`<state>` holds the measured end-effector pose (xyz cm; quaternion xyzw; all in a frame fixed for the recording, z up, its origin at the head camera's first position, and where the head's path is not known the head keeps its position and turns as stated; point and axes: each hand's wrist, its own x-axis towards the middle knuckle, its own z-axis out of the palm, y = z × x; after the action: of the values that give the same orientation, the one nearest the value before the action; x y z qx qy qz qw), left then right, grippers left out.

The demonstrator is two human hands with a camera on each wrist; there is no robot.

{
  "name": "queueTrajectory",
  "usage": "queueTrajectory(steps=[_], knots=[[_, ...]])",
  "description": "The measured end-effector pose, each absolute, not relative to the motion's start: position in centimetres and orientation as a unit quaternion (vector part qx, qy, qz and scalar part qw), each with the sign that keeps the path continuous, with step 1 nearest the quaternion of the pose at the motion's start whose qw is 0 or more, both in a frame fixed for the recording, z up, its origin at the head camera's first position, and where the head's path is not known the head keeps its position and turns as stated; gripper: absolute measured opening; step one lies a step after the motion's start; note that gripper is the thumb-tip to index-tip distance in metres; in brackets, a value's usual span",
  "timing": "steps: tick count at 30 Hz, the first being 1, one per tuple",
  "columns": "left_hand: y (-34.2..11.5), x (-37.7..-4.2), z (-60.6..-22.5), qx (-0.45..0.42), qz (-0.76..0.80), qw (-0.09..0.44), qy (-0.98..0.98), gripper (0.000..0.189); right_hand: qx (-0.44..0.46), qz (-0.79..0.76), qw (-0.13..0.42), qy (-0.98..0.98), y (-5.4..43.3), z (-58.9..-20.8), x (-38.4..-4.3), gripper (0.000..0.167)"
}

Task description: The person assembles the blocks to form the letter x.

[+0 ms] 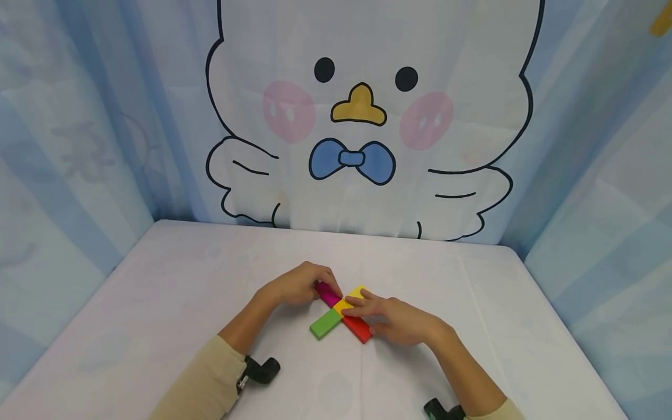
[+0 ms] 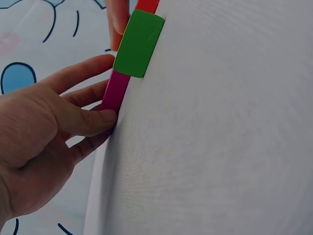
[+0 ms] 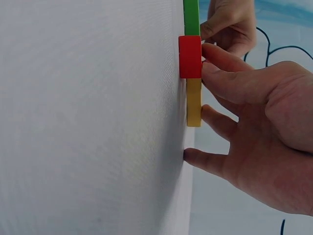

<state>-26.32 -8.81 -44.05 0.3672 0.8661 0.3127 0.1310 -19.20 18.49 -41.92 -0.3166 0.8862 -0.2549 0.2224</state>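
Flat coloured blocks lie in a cross on the table: a magenta block at the far left, a green block at the near left, a red block at the near right and a yellow block at the far right. An orange-yellow piece shows at the centre, partly covered by fingers. My left hand pinches the outer end of the magenta block between thumb and fingers. With fingers spread, my right hand rests over the centre and the yellow block, its thumb beside the red block.
The blocks lie on a white-covered table. Behind it hangs a curtain printed with a cartoon bird, and blue curtains close in both sides. Dark wrist-camera mounts stick out from both sleeves.
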Motion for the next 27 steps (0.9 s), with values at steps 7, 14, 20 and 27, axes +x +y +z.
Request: queueTrajectory(steps=[7,14,20,27], knots=[[-8.74,-25.96,-43.89,0.368,0.313,0.126,0.866,0.043,-0.322,-0.253,0.218,0.886,18.57,-41.8,-19.19,0.059],[-8.8,-25.94,-43.73,0.369,0.306,0.119,0.869,0.04,-0.327,-0.254,0.218,0.884,18.51,-41.68,-19.33,0.06],[-8.82,-25.84,-43.82,0.359,0.31,0.127,0.871,0.035,-0.324,-0.255,0.221,0.884,18.34,-41.71,-19.27,0.057],[-8.55,-25.65,-43.65,0.348,0.298,0.127,0.88,0.039,-0.337,-0.244,0.215,0.884,18.27,-41.97,-19.3,0.056]])
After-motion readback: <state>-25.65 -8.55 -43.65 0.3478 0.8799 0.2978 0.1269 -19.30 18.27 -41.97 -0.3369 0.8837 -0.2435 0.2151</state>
